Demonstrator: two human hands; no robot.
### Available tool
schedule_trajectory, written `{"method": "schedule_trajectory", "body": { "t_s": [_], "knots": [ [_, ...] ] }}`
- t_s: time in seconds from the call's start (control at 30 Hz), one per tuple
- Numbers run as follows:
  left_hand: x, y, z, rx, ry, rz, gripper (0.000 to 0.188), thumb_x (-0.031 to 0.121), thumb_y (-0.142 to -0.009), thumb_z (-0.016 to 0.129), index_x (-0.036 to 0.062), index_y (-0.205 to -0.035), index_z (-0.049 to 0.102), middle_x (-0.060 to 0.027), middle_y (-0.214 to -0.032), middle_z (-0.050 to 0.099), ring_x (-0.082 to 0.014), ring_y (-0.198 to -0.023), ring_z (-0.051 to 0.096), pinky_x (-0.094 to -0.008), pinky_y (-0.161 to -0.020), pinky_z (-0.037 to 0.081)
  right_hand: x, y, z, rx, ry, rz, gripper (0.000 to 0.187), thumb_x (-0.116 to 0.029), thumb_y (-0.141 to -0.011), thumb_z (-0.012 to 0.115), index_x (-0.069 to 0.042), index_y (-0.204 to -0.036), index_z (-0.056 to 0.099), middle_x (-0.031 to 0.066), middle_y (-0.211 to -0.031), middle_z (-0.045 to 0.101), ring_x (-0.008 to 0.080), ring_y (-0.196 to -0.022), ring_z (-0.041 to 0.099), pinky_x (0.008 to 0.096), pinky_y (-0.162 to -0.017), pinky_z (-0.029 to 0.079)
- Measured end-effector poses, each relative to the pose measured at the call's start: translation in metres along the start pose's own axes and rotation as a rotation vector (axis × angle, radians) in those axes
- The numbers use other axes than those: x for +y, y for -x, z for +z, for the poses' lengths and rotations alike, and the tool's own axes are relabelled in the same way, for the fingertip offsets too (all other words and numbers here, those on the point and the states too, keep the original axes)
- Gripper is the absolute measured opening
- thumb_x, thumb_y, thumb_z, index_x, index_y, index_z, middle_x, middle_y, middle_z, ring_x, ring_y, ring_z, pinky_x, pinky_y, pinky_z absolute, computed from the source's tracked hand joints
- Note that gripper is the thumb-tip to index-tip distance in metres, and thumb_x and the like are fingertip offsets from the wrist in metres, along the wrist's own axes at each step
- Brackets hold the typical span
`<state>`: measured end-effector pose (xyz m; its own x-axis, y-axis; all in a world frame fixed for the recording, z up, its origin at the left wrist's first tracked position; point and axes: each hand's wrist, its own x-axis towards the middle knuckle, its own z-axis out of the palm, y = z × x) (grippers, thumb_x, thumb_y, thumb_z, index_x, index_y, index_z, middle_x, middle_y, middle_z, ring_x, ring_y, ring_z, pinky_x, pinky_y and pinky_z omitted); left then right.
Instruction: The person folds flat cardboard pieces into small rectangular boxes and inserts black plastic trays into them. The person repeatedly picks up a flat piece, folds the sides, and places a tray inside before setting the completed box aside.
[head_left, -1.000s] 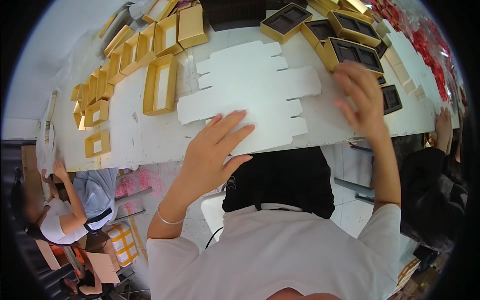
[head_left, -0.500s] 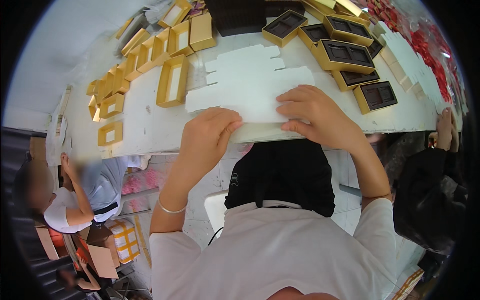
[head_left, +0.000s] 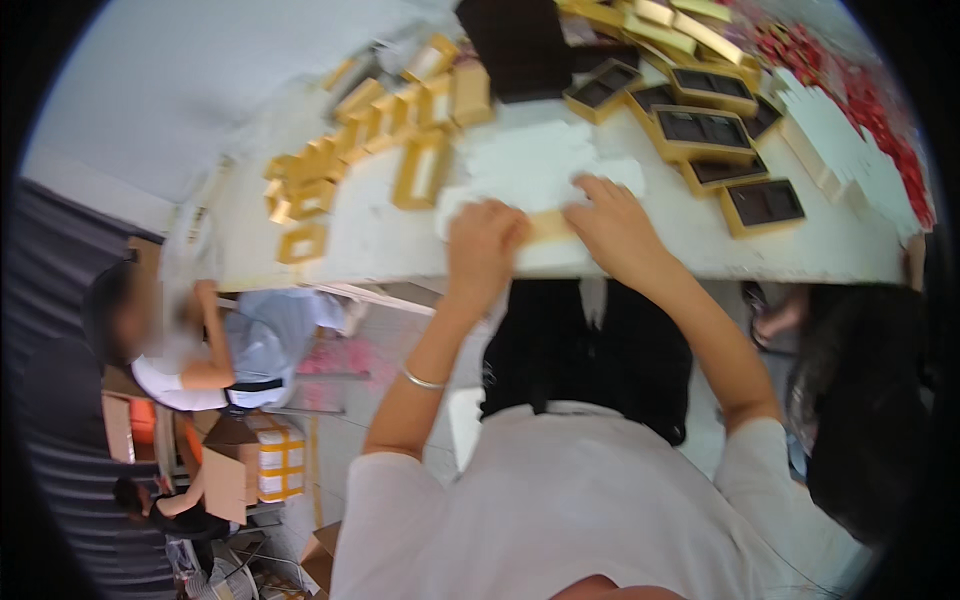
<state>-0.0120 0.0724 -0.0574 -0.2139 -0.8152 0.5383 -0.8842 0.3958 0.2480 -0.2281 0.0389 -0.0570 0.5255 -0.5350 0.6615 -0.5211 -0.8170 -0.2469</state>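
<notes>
A flat white box blank (head_left: 530, 160) of card with notched flaps lies on the table before me. Its near strip is folded up and shows a gold face (head_left: 548, 228). My left hand (head_left: 482, 250) is closed at the left end of that strip, its fingertips smeared by motion. At the right end, my right hand (head_left: 618, 225) pinches the strip, with its fingers bent over the white card. Beyond my left hand stands an open gold box tray (head_left: 422, 170).
A row of open gold boxes (head_left: 350, 140) runs along the left. Gold boxes with dark inserts (head_left: 705, 130) are piled at the right, near a stack of white blanks (head_left: 835, 140). A dark stack (head_left: 515, 50) stands behind. One person (head_left: 180, 350) sits at left, another (head_left: 865, 400) at right.
The near edge of the blank has been folded up, so its gold side shows between my hands. The whole view has shifted and turned slightly.
</notes>
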Motion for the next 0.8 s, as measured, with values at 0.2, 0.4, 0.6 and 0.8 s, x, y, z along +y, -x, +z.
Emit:
{"method": "schedule_trajectory", "body": {
  "t_s": [0.2,0.4,0.6,0.8],
  "knots": [
    [0.020,-0.009,-0.027,-0.076,0.138,0.098,0.015,0.015,-0.078,0.072,0.0044,-0.087,0.064,-0.0071,-0.084,0.059,-0.0280,-0.085,0.057,-0.0386,-0.073,0.047,0.012,-0.011,-0.008,-0.203,-0.100,-0.147,0.013,-0.006,-0.073,0.062,-0.003,-0.086,0.061,0.0101,-0.092,0.055,0.0271,-0.094,0.055,0.0355,-0.083,0.045],
    [0.001,-0.028,-0.034,-0.287,0.102,0.190,0.012,0.012,-0.082,0.067,0.0024,-0.089,0.065,-0.0106,-0.084,0.059,-0.0297,-0.080,0.058,-0.0375,-0.071,0.048,0.011,-0.027,0.002,-0.287,-0.018,-0.199,0.012,-0.005,-0.072,0.062,-0.002,-0.084,0.061,0.0121,-0.087,0.058,0.0286,-0.087,0.058,0.0377,-0.079,0.048],
    [-0.023,-0.052,-0.004,-0.341,0.074,0.089,0.013,0.014,-0.088,0.059,0.0016,-0.089,0.063,-0.0150,-0.083,0.059,-0.0360,-0.079,0.056,-0.0442,-0.073,0.046,0.023,-0.066,0.014,-0.564,-0.143,0.106,0.011,-0.010,-0.080,0.063,0.001,-0.083,0.061,0.0187,-0.083,0.063,0.0357,-0.083,0.061,0.0434,-0.075,0.048],
    [0.031,0.002,-0.061,-0.005,0.572,-0.370,0.035,0.021,-0.093,0.058,0.0039,-0.123,0.050,-0.0099,-0.101,0.058,-0.0204,-0.085,0.058,-0.0382,-0.075,0.047,-0.036,-0.065,-0.021,-0.247,-0.230,0.268,0.014,-0.013,-0.084,0.061,0.000,-0.083,0.059,0.0152,-0.079,0.060,0.0352,-0.079,0.060,0.0440,-0.072,0.048]
  ]
}}
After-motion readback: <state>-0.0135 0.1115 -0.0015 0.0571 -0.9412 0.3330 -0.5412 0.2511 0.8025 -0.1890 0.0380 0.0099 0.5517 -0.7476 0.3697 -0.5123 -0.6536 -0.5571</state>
